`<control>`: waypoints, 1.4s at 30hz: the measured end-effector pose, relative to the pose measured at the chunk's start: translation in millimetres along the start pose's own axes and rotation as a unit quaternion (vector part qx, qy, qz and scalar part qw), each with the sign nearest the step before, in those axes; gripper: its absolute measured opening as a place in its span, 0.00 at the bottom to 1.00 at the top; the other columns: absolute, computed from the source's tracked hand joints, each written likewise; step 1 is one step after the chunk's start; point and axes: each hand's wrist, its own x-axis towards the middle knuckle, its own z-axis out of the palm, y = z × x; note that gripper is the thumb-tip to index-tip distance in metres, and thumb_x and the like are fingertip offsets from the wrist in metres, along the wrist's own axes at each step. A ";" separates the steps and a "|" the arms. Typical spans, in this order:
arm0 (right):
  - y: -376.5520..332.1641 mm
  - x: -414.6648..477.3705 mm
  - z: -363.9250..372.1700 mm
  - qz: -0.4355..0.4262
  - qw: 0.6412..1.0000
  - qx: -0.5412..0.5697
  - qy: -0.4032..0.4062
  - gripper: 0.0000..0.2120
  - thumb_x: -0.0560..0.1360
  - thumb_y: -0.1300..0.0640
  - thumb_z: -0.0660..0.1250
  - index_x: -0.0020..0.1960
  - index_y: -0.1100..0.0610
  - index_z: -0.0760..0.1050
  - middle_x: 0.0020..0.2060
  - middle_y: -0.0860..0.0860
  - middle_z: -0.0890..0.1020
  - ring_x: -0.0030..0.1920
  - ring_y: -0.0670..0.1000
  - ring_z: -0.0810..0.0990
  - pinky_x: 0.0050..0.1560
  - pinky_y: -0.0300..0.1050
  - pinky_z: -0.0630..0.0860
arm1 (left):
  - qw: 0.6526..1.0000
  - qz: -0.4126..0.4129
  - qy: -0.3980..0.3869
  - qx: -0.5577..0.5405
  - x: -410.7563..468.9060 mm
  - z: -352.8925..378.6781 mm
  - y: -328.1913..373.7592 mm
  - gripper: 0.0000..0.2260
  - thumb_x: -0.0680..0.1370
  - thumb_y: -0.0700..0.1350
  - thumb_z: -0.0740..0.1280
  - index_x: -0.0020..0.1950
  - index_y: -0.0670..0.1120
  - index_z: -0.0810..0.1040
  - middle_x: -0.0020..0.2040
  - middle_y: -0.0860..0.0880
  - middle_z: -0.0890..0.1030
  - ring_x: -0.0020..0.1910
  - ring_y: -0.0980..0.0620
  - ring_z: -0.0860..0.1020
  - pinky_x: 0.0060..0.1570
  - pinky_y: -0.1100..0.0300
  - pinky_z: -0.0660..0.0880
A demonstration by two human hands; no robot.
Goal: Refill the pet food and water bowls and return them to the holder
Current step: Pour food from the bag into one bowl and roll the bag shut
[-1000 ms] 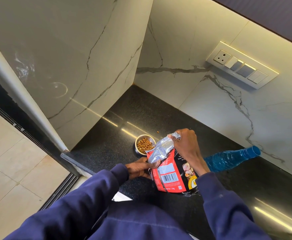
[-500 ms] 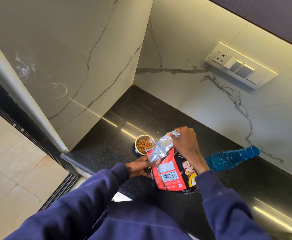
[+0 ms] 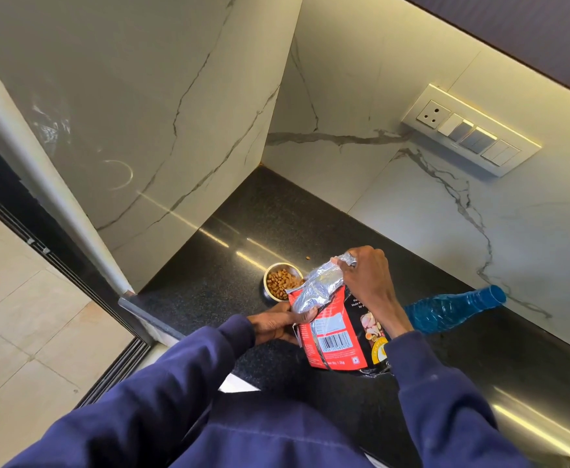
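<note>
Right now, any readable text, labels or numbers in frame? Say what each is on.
"Ma…", "Made w…", "by-p…": cut-off white lines on the black panel of the red pet food pouch, the rest hidden by the right hand.
Barcode and digits on the pouch: too small to read.
Weight line below the barcode: blurred.
Blue bottle, switch panel: no text visible.

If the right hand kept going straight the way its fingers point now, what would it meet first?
The right hand grips the folded silver top of the food bag, fingers pointing away and to the left. Straight on, it would probably first meet the bowl of kibble, or the loose pellet beyond; depth is unclear.
</note>
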 end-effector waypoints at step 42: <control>48.3 -87.2 -3.2 0.008 0.966 0.216 0.139 0.16 0.76 0.45 0.70 0.46 0.58 0.84 0.35 0.52 0.86 0.33 0.53 0.85 0.27 0.56 0.80 | 0.979 0.079 0.053 0.183 -32.4 37.2 23.0 0.26 0.74 0.49 0.77 0.68 0.59 0.71 0.66 0.54 0.81 0.65 0.57 0.80 0.61 0.63 0.78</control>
